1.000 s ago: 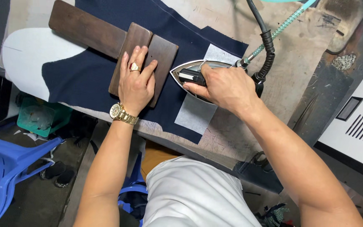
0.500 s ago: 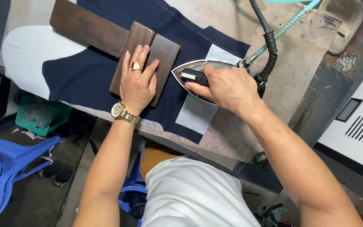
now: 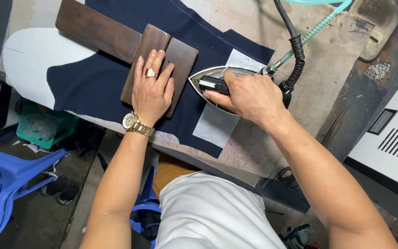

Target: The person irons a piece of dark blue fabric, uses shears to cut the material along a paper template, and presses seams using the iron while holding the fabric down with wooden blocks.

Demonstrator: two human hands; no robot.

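Note:
My left hand (image 3: 151, 87), with a ring and a gold watch, lies flat on a dark wooden block (image 3: 180, 57) that presses down on navy fabric (image 3: 93, 85). My right hand (image 3: 247, 94) grips the black handle of a steam iron (image 3: 210, 76). The iron's metal sole rests on a pale grey piece of interfacing (image 3: 215, 127) laid over the navy fabric, just right of the wooden block.
A longer wooden board (image 3: 93, 30) lies behind the block. A black cord (image 3: 295, 50) and a teal spiral hose (image 3: 316, 28) run from the iron to the far right. The stained pressing table (image 3: 328, 83) spreads right. A blue plastic chair (image 3: 10, 177) stands lower left.
Both hands stay where they were; the iron has shifted very slightly on the interfacing, and the view has drifted a little.

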